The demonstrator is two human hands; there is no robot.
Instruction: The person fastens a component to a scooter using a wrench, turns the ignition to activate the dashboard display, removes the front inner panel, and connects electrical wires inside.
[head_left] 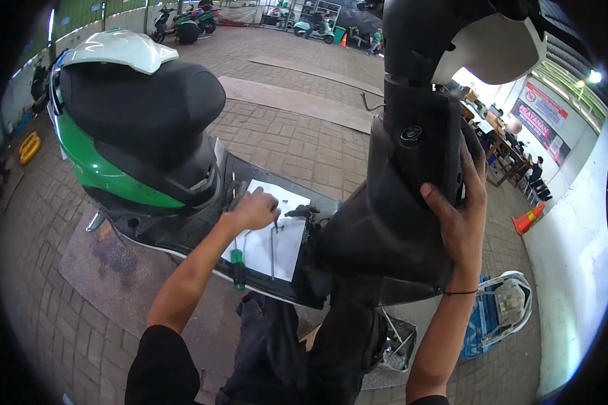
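My left hand (255, 210) is over a white sheet of paper (289, 253) on the scooter's footboard. Its fingers are curled closed, and whatever they may hold is too small to make out. Beside that hand lies a green-handled screwdriver (237, 270). A thin metal rod (272, 256) and small dark parts (302, 211) rest on the paper. My right hand (463, 209) grips the edge of the scooter's black inner front panel (405, 216), thumb on the near face. Its fingertips are partly hidden behind that edge.
The black seat (142, 98) and green side cover (115, 172) stand at left, a white panel (118, 50) lying on top. By my feet is a dark tray (398, 344) with tools. A blue crate (476, 331) and an orange cone (528, 217) are at right; people sit at tables beyond.
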